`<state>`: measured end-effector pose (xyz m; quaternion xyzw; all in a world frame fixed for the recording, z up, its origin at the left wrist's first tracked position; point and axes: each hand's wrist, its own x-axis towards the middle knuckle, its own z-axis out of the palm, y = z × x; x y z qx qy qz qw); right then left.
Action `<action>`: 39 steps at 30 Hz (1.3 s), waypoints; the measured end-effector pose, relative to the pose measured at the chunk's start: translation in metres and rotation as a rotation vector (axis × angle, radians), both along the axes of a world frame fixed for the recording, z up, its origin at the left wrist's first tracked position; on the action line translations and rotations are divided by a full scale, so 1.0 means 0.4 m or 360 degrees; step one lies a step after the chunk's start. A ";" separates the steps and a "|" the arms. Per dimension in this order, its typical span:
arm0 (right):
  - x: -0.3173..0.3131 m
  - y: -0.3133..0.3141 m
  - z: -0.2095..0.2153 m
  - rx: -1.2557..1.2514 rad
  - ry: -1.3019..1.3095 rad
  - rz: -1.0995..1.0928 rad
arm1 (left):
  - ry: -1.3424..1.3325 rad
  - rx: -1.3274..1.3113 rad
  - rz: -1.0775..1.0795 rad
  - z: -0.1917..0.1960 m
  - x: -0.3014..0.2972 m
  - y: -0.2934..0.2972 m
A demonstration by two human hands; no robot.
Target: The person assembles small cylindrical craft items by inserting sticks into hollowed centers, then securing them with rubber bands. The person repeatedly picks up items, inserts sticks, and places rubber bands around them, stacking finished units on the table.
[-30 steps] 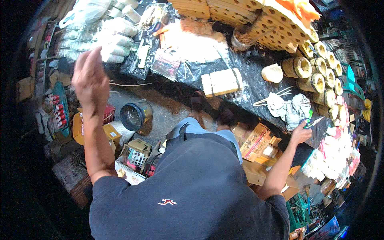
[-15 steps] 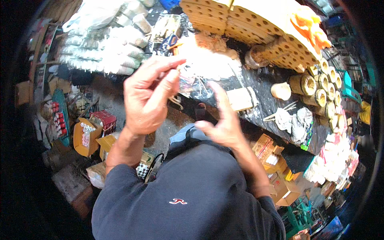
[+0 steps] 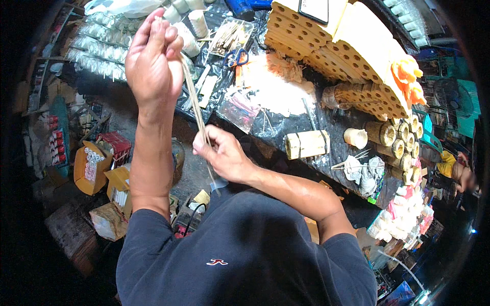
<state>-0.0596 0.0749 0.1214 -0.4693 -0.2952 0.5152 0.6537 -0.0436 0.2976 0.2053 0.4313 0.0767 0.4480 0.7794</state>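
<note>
A bundle of thin, pale tan strands (image 3: 193,96) is stretched slantwise between my two hands. My left hand (image 3: 153,64) is raised over the far left of the workbench, its fingers closed in a pinch at the upper end of the bundle. Lower down, near my body, my right hand (image 3: 227,153) is closed around the same strands. Their loose ends hang below it, over my lap. Beyond the strands, on the bench, lie blue-handled scissors (image 3: 236,57) and a clear tray of thin sticks (image 3: 232,36).
The black-covered bench (image 3: 286,127) bears a bamboo piece with dark bands (image 3: 308,144), yellow blocks full of holes (image 3: 321,46), stacked bamboo tubes (image 3: 403,133) and a grey cloth (image 3: 368,173). White wrapped rolls (image 3: 102,46) lie far left. Open cardboard boxes (image 3: 92,166) stand on the floor.
My left hand has risen up and to the left, drawing the strands out long. My right hand, open before, has come down leftward and closed around them.
</note>
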 end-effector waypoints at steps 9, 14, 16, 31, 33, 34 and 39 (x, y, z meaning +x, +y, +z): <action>0.029 0.172 -0.042 0.0057 0.0562 -0.0423 | 0.0452 0.0093 -0.0122 -0.061 0.196 0.222; 0.169 0.374 -0.150 -0.0010 0.0092 -0.0806 | 0.1277 0.0155 -0.0294 -0.206 0.078 0.113; 0.202 0.443 -0.207 -0.0059 -0.0262 -0.0917 | 0.1299 0.0343 -0.0180 -0.280 0.077 0.133; 0.180 -0.364 -0.110 -0.0864 -0.0691 -0.0601 | 0.1681 0.2215 0.0211 -0.375 0.150 0.016; 0.192 -0.582 -0.137 -0.1272 -0.0490 -0.0953 | 0.1419 0.1865 -0.0164 -0.312 0.074 -0.182; 0.200 -0.671 -0.162 -0.1378 -0.0467 -0.1272 | 0.1463 0.1846 -0.0393 -0.306 0.043 -0.267; 0.340 -1.079 -0.402 -0.1816 -0.0936 -0.1999 | 0.1333 0.2171 -0.0980 -0.360 0.123 -0.624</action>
